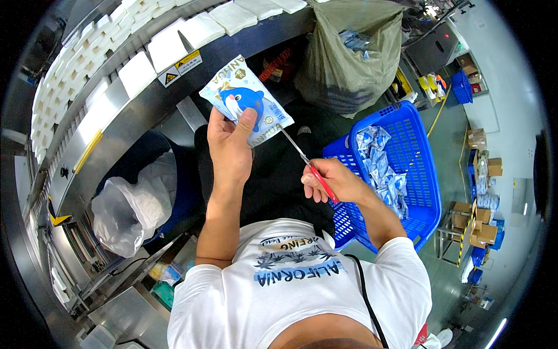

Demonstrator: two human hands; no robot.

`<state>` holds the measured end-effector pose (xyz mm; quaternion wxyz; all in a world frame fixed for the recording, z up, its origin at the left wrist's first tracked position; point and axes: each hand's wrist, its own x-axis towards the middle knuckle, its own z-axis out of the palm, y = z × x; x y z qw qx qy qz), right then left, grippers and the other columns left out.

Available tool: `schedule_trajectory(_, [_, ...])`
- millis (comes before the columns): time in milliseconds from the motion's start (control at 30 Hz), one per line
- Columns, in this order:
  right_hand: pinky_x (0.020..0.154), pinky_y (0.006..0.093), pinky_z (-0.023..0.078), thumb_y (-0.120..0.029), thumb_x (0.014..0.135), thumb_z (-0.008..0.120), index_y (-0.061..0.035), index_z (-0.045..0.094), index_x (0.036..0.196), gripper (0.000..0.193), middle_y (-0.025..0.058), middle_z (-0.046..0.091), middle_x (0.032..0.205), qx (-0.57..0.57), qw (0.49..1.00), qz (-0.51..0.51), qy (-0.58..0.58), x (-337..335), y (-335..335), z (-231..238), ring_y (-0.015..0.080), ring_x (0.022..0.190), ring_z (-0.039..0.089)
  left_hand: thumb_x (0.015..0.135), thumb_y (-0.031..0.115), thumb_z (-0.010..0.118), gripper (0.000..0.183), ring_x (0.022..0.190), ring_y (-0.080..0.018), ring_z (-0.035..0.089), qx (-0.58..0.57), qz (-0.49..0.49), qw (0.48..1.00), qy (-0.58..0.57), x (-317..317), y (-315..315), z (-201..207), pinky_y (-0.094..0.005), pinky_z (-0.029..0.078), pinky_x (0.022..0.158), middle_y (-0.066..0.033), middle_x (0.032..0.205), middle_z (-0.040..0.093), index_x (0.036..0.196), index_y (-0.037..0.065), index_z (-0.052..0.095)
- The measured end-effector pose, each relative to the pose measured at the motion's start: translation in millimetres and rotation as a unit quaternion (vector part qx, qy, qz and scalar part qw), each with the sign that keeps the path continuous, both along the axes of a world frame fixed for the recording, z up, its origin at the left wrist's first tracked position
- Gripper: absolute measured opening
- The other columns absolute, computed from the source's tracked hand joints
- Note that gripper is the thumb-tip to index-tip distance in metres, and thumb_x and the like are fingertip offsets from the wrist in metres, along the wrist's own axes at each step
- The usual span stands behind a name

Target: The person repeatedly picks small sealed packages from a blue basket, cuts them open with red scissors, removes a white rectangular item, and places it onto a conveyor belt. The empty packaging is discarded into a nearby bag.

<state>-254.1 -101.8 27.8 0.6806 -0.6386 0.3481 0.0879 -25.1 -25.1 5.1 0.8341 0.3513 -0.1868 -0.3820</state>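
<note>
1. Right hand (337, 177). Its fingers are closed around the red handles of the scissors (317, 175). It lies to the right of the packet (243, 100), on the packet's body-ward side.
2. Scissors. The blades run obliquely away from the body toward the packet's near right corner. Whether the tip touches the packet, and whether the blades are parted, cannot be told.
3. Left hand (229, 151). It grips the packet at its body-ward side, the thumb flat on the printed face, the other fingers mostly hidden behind. Of the two hands, it is the nearer to the packet.
4. Packet, blue and white with a sea-animal figure. It is held in the air, its long axis slanting from far left to near right, roughly parallel to the scissors. The governing relation, by judgement: its short near-right edge faces the blades.
5. Blue basket (415, 148), right of the packet and closer to the body, containing small blue-and-white packets (381, 166).
6. Plastic-lined bin (139, 203), left of the packet and closer to the body.
7. Olive sack (343, 84), beyond the packet to the right.
8. Table (261, 35), beyond the packet, bearing white folded pieces (200, 29).
</note>
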Motion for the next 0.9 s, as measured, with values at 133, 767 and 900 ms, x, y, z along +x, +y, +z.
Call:
schedule_trajectory(133, [0.056,0.0291,0.054,-0.028,0.097,0.073,-0.0029,0.064,0.094,0.027,0.0064,0.071,0.078,-0.063,0.998,-0.01,-0.001,-5,-2,3,0.0149,0.065,0.068,0.101,0.006,0.066,0.031,0.104,-0.0189,0.07,0.029,0.001,0.999,0.036,3,1,-3,-0.0358,0.057,0.095,-0.0097,0.119,0.07,0.13,-0.001,0.057])
schedule_trajectory(767, [0.079,0.0408,0.052,-0.001,0.074,0.069,-0.005,0.06,0.097,0.025,0.0095,0.064,0.093,-0.498,0.816,0.115,-0.271,35,-51,0,0.0326,0.086,0.062,0.108,0.042,0.054,0.058,0.128,-0.0278,0.059,0.243,0.0,0.959,-0.143,-12,26,-70,-0.0444,0.042,0.114,-0.0143,0.145,0.057,0.147,-0.001,0.048])
schedule_trajectory(900, [0.077,0.0425,0.053,0.004,0.073,0.072,-0.0002,0.056,0.097,0.029,0.0168,0.064,0.096,-0.374,0.901,0.074,-0.21,45,-45,15,0.0368,0.091,0.067,0.096,0.015,0.07,0.034,0.116,-0.0232,0.065,0.12,-0.152,0.921,-0.337,0,36,-35,-0.0343,0.051,0.096,-0.0157,0.13,0.066,0.126,-0.001,0.067])
